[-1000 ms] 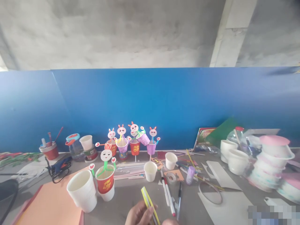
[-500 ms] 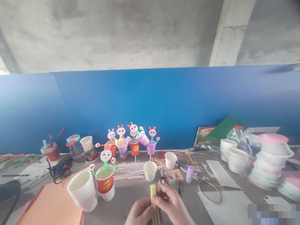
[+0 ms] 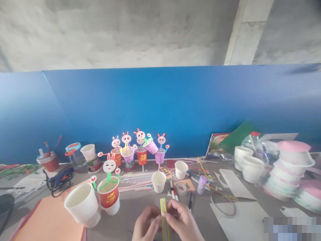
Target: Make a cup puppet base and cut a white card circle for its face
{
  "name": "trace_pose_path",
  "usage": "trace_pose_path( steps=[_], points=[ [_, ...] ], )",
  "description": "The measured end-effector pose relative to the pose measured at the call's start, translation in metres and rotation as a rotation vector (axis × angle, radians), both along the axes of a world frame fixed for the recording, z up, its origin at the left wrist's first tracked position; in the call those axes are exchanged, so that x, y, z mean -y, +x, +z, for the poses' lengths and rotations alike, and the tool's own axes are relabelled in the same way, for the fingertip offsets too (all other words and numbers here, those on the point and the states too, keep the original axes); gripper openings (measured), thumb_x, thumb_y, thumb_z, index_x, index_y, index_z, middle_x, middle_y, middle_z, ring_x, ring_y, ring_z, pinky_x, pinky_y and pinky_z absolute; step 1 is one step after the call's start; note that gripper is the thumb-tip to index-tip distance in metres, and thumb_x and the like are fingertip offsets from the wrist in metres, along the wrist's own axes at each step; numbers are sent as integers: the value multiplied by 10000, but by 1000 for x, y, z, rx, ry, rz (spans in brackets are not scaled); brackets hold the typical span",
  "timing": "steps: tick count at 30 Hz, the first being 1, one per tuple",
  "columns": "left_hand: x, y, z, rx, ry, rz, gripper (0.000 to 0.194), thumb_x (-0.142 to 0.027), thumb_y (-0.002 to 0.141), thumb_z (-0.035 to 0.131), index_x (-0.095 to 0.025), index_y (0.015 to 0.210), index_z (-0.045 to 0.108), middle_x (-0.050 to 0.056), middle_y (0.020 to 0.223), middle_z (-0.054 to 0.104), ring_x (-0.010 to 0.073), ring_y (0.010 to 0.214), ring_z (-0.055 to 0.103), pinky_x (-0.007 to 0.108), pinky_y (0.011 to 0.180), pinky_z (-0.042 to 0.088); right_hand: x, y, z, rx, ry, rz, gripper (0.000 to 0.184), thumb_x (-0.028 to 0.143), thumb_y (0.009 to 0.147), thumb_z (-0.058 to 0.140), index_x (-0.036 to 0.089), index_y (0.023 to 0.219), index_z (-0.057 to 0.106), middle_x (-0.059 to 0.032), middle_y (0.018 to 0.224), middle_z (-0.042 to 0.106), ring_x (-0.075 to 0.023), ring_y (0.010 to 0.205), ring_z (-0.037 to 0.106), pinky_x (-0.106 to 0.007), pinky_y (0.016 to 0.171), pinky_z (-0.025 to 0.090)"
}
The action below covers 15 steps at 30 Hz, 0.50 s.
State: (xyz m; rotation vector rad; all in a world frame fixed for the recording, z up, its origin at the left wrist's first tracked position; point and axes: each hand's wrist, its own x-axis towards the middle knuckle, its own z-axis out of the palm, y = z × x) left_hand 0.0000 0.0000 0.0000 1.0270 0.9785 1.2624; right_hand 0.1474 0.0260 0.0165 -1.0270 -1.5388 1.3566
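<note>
A narrow yellow strip with a pale grey middle (image 3: 164,224) stands nearly upright at the bottom centre; its exact kind is unclear. My right hand (image 3: 181,219) pinches it from the right, thumb across its front. On the other side, my left hand (image 3: 147,222) is closed with curled fingers, its thumb tip against the strip's left edge. The strip's lower end runs out of view. Just beyond my hands are a white paper cup (image 3: 158,182), a roll of clear tape (image 3: 181,188) and several pens (image 3: 173,190).
Left of my hands stand a tilted stack of white cups (image 3: 84,207) and a red cup with a rabbit figure (image 3: 109,194). More rabbit cups (image 3: 127,154) line the back. A purple glue stick (image 3: 202,185), white paper (image 3: 238,221) and stacked bowls (image 3: 283,177) lie to the right.
The camera view has shifted slightly, so the table items sit a little further left and higher. My left thumb has drawn back from the strip's front to its edge. My right hand keeps its pinch.
</note>
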Motion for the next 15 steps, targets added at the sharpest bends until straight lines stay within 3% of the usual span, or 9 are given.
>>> trace_pose_path(
  steps=[2,7,12,15],
  points=[
    [-1,-3,5,-143,127,92,437,-604,793,666,-170,747,639,8,696,588,138,646,544,232,620,451,1,-2,-1,41,10,2,342,462,795,649,212,659,459,71,543,400,-99,496,379,-217,481,315],
    [-2,-4,7,-282,123,122,463,-633,816,612,-207,668,504,-45,592,479,118,548,475,209,540,393,1,-6,-7,65,16,26,285,370,759,664,215,649,451,68,528,450,-100,495,413,-210,489,325],
    [-1,-7,3,-441,248,207,467,-599,881,538,-218,620,470,-42,575,452,124,536,441,217,554,367,1,-7,-13,38,-27,28,272,362,741,669,219,659,452,72,537,438,-99,467,412,-201,447,340],
    [-3,-12,5,-462,244,256,471,-610,896,504,-220,634,491,-43,578,454,131,536,448,221,560,375,2,-8,-14,21,-31,38,275,394,754,660,212,668,473,68,545,431,-102,466,431,-205,448,367]
  ],
)
